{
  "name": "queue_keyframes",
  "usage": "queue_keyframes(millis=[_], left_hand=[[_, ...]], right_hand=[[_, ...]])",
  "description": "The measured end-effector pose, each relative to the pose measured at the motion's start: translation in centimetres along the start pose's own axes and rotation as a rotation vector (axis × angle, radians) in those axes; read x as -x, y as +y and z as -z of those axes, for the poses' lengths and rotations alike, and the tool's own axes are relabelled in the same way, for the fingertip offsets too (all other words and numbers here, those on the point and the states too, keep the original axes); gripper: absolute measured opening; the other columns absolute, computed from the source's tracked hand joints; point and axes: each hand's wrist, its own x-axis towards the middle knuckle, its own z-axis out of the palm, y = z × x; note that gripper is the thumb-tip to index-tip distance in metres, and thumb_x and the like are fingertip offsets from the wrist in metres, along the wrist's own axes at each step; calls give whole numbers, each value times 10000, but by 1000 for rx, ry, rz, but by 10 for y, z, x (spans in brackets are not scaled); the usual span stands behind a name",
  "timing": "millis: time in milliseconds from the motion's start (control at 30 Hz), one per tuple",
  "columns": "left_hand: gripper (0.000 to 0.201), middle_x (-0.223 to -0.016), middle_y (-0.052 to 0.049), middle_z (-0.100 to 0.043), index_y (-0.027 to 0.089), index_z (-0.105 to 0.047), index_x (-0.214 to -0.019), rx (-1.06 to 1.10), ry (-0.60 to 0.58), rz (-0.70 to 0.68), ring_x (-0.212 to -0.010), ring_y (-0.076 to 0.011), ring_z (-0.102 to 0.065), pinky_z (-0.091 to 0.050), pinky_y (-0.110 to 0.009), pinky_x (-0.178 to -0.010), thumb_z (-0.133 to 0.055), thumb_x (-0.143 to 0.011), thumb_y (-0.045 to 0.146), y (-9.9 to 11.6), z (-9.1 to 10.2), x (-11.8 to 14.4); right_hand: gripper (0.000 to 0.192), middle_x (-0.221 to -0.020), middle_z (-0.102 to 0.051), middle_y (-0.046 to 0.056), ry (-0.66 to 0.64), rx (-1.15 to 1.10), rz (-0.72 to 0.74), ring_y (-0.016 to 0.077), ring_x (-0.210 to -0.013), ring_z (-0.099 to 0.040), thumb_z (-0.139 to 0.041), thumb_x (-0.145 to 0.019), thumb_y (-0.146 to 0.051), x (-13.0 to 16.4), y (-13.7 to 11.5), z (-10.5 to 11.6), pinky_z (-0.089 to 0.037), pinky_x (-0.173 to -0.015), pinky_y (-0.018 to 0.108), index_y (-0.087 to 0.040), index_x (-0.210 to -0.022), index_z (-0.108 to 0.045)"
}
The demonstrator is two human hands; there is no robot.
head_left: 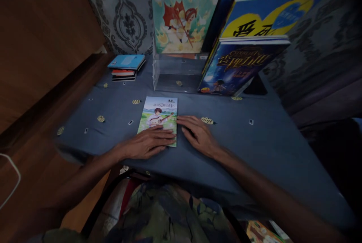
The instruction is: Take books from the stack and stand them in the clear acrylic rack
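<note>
A thin booklet [158, 113] lies closed on the blue tablecloth, its cover showing a figure playing a stringed instrument in a green field. My left hand [148, 142] rests flat across the lower part of that cover, fingers stretched to the right. At the booklet's right edge, my right hand [198, 133] lies on the cloth with its fingers extended and the fingertips touching or very near the edge. Neither hand grips anything. The bottom left of the cover is hidden under the left hand.
Behind stands a clear acrylic rack [181, 80] holding a green picture book [183, 16]. To its right, a dark blue book [240, 67] and a blue-and-yellow book [268, 13] stand in tiers. A small stack of books [127, 62] sits at the back left. Patterned curtain hangs behind.
</note>
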Motion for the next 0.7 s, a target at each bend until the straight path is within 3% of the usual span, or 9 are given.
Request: queue_keyframes(millis=[100, 333, 567, 700], left_hand=[[456, -1544, -48, -470, 246, -440, -1498, 4, 35, 85, -1471, -171, -375, -217, -428, -1260, -314, -1066, 324, -22, 7, 6], [596, -1635, -77, -300, 189, -322, -1559, -119, 136, 463, -1534, -220, -226, -186, -467, -1259, -185, -1058, 482, -81, 17, 21], [570, -1626, -117, -316, 147, -341, -1544, -145, 173, 455, -1528, -229, -242, -217, -463, -1247, -199, -1062, 416, -85, 14, 22], [539, -1614, -109, -349, 179, -359, -1536, -162, 197, 422, -1517, -216, -278, -233, -463, -1241, -217, -1063, 395, -88, 12, 23]], right_hand=[[377, -1345, -663, 106, -56, 50, 13, 276, -1263, -598, -452, -1001, -264, 1, -1, -2, -481, -1055, 541, -254, -1340, -617], [449, -1477, -550, 153, -204, 166, 34, 297, -1421, -451, -438, -1013, -309, -12, -4, -9, -295, -1183, 628, -173, -1430, -532], [495, -1561, -444, 137, -422, 114, 170, 244, -1487, -341, -413, -1030, -323, -36, -38, -33, -234, -1239, 550, -168, -1499, -443], [502, -1590, -404, 96, -523, 63, 243, 214, -1504, -301, -415, -1037, -322, -38, -52, -41, -188, -1260, 516, -203, -1525, -404]])
